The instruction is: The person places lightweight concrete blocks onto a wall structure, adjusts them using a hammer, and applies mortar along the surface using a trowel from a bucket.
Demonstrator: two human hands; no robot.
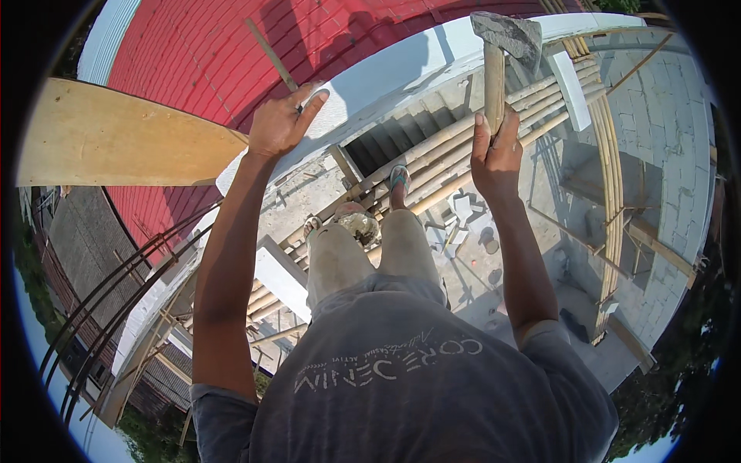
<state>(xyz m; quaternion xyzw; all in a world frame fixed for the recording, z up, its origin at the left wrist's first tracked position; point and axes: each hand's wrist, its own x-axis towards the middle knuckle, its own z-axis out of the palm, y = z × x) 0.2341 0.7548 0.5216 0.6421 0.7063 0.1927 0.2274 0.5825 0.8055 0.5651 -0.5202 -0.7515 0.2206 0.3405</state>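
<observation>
My right hand [495, 158] is wrapped round the wooden handle of a hatchet [494, 85]. Its broad grey head is raised and looks crusted with mortar. At the left, my left hand [279, 123] is closed over the white wall top [347, 89], thumb toward the wall. A small dark bit shows between its fingers, but what it grips is hidden. Just beyond those fingers a thin wooden stick [270, 54] slants out over the red roof; whether the hand holds it cannot be made out.
My feet stand on bamboo poles [440, 166] high above a littered floor [478, 255]. A plywood board [123, 139] juts out at the left, above bent rebar [131, 301]. Beyond the wall lies a red tiled roof [185, 54]. White blocks [282, 278] rest on the scaffold; a block wall [656, 116] curves at the right.
</observation>
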